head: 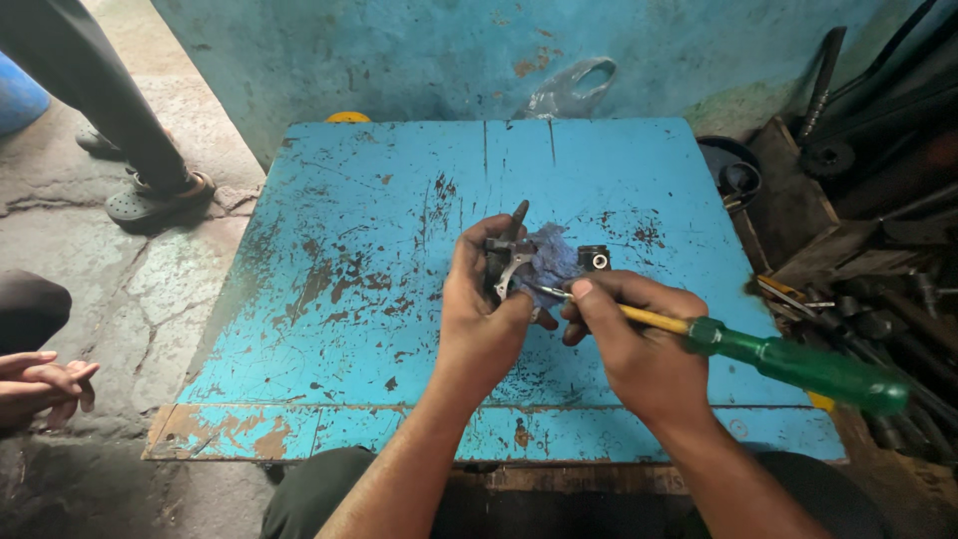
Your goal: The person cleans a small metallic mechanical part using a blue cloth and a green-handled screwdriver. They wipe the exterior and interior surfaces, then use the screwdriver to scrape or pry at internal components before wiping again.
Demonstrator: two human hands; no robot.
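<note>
One screwdriver [788,361], two hands [484,319]

Glossy green plastic screwdriver handle [808,365]; chipped, rusty painted table [349,299].

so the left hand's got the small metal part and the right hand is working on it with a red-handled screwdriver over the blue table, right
Not quite: the screwdriver has a green handle, not red, as the head view shows. The rest stands: the left hand holds the small metal part, and the right hand works on it with the screwdriver over the blue table.
</note>
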